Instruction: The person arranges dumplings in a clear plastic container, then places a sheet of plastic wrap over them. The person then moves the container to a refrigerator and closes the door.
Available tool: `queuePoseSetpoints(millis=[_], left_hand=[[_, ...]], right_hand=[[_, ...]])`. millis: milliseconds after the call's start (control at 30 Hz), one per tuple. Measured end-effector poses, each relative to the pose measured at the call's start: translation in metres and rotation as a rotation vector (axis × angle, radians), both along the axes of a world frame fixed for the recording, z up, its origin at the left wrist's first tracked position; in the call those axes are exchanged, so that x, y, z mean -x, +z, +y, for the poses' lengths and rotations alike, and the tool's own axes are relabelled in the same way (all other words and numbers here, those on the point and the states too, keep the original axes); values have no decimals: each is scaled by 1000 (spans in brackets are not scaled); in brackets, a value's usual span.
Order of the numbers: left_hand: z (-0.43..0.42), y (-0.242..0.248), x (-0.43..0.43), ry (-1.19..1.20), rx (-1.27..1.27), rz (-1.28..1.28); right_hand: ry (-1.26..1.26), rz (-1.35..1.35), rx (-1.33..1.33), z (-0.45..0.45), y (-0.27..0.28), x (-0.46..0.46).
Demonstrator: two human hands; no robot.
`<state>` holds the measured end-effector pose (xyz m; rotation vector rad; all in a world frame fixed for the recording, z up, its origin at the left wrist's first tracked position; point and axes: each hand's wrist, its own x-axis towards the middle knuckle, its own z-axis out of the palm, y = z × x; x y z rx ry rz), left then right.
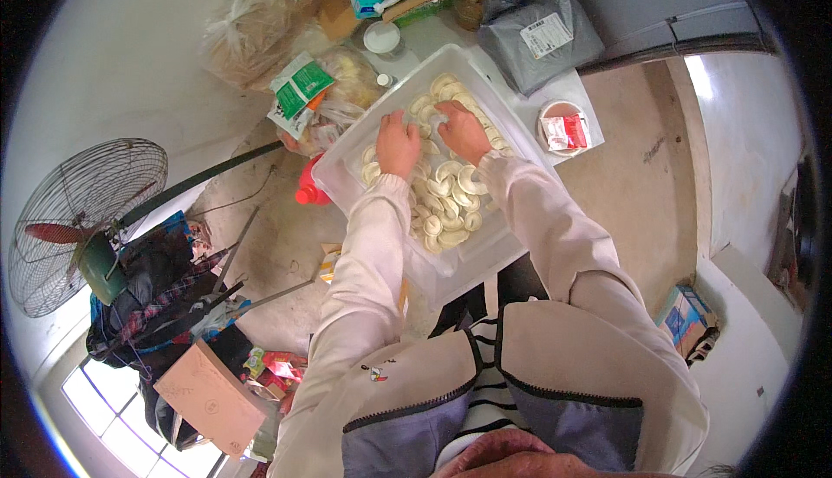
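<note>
A translucent white plastic bin (494, 254) lies tilted before me, with many pale, half-moon dumplings (448, 205) inside. The near dumplings are heaped and seem to lie in a clear plastic bag (445, 263); others are spread along the bin's far right side and by its left wall. My left hand (398, 144) is over the bin's left half, fingers curled at a bit of clear film. At the right, my right hand (465, 132) pinches whitish, see-through film between thumb and fingers. My fingertips partly hide the film, and the hands are slightly apart.
Beyond the bin, the white table holds a grey parcel (543, 36), a lidded jar (471, 7), a white-topped tub (382, 37) and filled plastic bags (247, 29). A round tub with a red-and-white packet (564, 132) stands right. A red bottle (313, 182) and a caged fan (84, 228) are left.
</note>
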<state>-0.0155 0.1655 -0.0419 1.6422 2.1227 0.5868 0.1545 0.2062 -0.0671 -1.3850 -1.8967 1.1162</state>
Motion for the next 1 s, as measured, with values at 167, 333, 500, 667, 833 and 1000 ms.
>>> queuePoseSetpoints(millis=[167, 333, 500, 667, 833, 1000], left_hand=[[28, -25, -14, 52, 34, -59], [23, -22, -23, 93, 141, -68], [13, -13, -19, 40, 152, -189], [-2, -9, -9, -114, 131, -277], [-5, 1, -2, -182, 159, -387], [-15, 24, -17, 131, 142, -750]], right_hand=[[-12, -164, 155, 9, 9, 23], [-21, -264, 142, 1, 14, 19], [71, -281, 24, -20, 6, -2], [52, -64, 112, -37, -1, -11], [-68, 280, 487, -46, 8, -17], [-352, 836, 931, -50, 36, -12]])
